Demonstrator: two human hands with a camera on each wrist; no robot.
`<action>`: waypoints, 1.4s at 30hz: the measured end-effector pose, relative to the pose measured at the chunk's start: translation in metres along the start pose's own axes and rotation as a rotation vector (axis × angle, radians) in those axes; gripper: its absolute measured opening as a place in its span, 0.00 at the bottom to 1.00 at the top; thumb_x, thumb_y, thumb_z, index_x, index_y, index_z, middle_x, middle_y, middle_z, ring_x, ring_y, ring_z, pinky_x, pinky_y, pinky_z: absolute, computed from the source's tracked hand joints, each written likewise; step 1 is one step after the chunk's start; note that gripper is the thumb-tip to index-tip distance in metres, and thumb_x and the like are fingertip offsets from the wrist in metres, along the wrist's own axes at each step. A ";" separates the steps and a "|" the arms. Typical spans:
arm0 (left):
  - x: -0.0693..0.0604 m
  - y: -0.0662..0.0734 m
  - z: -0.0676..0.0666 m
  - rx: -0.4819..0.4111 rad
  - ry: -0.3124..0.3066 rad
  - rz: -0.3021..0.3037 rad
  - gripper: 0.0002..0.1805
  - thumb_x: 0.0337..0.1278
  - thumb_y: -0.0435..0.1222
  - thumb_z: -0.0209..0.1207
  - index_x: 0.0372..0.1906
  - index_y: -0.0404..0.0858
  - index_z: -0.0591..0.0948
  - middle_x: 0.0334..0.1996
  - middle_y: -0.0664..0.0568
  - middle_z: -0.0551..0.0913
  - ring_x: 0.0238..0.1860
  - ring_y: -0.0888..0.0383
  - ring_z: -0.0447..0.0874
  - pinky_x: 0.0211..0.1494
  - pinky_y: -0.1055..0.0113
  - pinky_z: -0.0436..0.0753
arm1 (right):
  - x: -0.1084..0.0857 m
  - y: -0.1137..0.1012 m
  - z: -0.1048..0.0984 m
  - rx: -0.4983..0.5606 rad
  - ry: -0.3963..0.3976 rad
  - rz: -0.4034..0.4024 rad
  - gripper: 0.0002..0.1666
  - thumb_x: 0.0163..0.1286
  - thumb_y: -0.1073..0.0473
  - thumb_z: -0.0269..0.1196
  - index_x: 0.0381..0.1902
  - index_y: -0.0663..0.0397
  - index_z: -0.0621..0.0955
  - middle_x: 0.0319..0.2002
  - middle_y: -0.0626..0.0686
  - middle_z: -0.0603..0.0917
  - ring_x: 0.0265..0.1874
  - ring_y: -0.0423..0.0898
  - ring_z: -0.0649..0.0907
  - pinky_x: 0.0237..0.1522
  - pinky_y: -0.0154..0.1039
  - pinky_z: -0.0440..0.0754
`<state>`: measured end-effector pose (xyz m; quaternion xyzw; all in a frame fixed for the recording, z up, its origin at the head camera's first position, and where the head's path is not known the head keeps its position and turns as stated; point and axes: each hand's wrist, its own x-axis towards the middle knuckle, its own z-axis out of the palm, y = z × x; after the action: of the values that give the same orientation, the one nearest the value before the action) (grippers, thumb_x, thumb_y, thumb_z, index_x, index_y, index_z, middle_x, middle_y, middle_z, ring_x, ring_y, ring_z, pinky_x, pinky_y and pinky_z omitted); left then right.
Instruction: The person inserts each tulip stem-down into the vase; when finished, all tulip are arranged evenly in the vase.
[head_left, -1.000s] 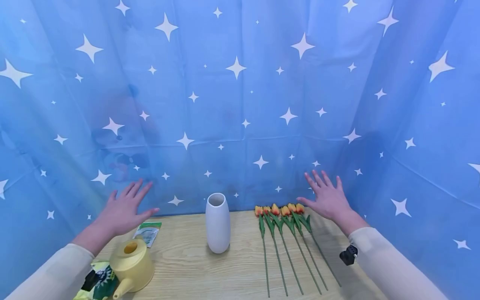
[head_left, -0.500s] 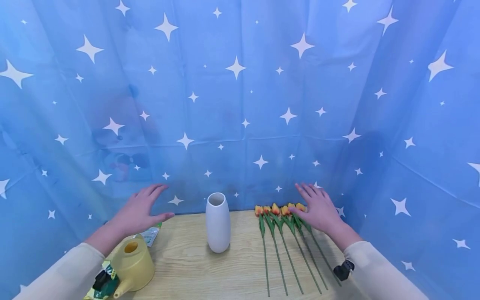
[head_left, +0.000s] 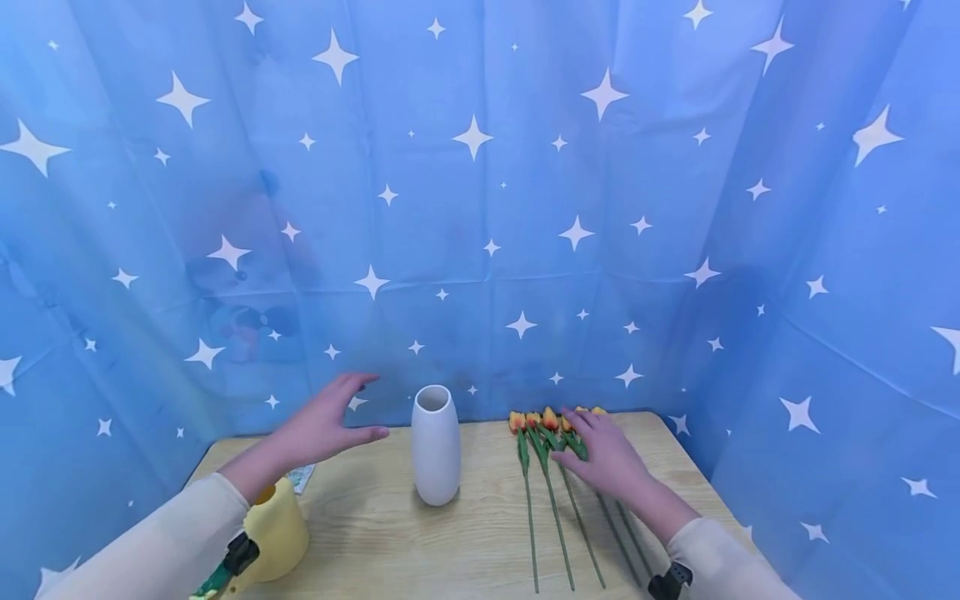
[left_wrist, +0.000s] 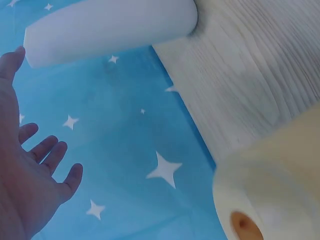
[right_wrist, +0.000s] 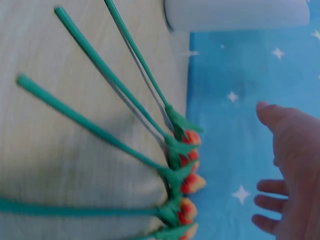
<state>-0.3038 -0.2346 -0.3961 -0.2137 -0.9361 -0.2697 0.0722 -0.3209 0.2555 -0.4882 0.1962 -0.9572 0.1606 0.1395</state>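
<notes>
Left hand (head_left: 322, 431) and right hand (head_left: 606, 457) shifted inward, unclenched, empty; I note upright vase (head_left: 436, 454) just right of the nearer left hand.

Tall white vase (head_left: 437, 450), upright, green-stemmed red-and-yellow tulips (head_left: 551, 419) lying in a row to its right, blooms pointing away

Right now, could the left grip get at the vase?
Probably yes: the left grip is open beside the vase, with thumb and fingers toward it, and nothing shows between them. The can sits on the other side, seemingly out of the way.
</notes>
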 end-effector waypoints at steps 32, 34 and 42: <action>0.032 0.036 0.043 -0.186 -0.064 0.042 0.49 0.62 0.58 0.78 0.81 0.43 0.70 0.75 0.49 0.75 0.76 0.42 0.74 0.74 0.36 0.78 | -0.028 -0.048 0.060 0.400 -0.165 0.121 0.51 0.67 0.44 0.82 0.80 0.57 0.75 0.70 0.72 0.77 0.58 0.68 0.85 0.59 0.67 0.86; 0.032 0.037 0.045 -0.206 -0.072 0.031 0.49 0.62 0.57 0.78 0.81 0.43 0.69 0.74 0.49 0.75 0.75 0.43 0.75 0.74 0.37 0.78 | -0.028 -0.049 0.063 0.407 -0.171 0.111 0.50 0.67 0.46 0.82 0.80 0.59 0.75 0.68 0.72 0.77 0.55 0.65 0.87 0.56 0.64 0.88; 0.035 0.046 0.054 -0.290 -0.039 -0.015 0.48 0.63 0.54 0.79 0.81 0.40 0.70 0.72 0.49 0.78 0.71 0.45 0.78 0.71 0.39 0.81 | -0.026 -0.049 0.077 0.403 -0.193 0.142 0.46 0.67 0.54 0.82 0.77 0.63 0.76 0.52 0.59 0.81 0.43 0.49 0.84 0.40 0.46 0.85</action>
<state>-0.3164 -0.1574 -0.4110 -0.2199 -0.8902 -0.3985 0.0202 -0.2933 0.1934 -0.5546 0.1665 -0.9261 0.3385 -0.0062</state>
